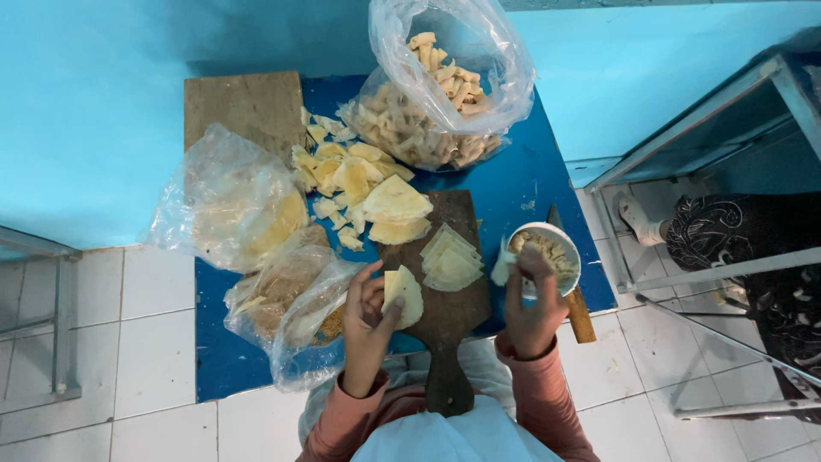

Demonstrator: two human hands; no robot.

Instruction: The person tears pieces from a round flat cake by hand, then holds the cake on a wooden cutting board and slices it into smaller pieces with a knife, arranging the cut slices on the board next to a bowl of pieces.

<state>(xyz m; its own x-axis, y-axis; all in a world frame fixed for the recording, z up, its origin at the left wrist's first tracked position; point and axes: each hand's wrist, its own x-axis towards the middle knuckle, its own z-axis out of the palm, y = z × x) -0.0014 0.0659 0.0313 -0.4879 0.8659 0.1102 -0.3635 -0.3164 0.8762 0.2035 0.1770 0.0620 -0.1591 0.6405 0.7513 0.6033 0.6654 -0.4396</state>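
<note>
We see our left hand [369, 318] grasping a wrapper [403, 295] at the near left of the board [445, 316]. Our right hand [532, 310], right of the board, pinches into the bowl [547, 257] of pale filling. A wrapper stack [450, 261] lies on the board, between both hands. Beyond the board, a bag [445, 85] holds rolls.

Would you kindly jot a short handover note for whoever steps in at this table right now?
Left hand: holds one pastry wrapper folded in the palm.
Right hand: reaching into the white filling bowl; what the fingers grip is hidden.
Stack of cut wrappers lies on the wooden board.
Done: rolled pieces fill the clear bag at the far edge.
Left: the wrapper in hand looks unfilled; the stack and loose wrapper scraps remain.
</note>
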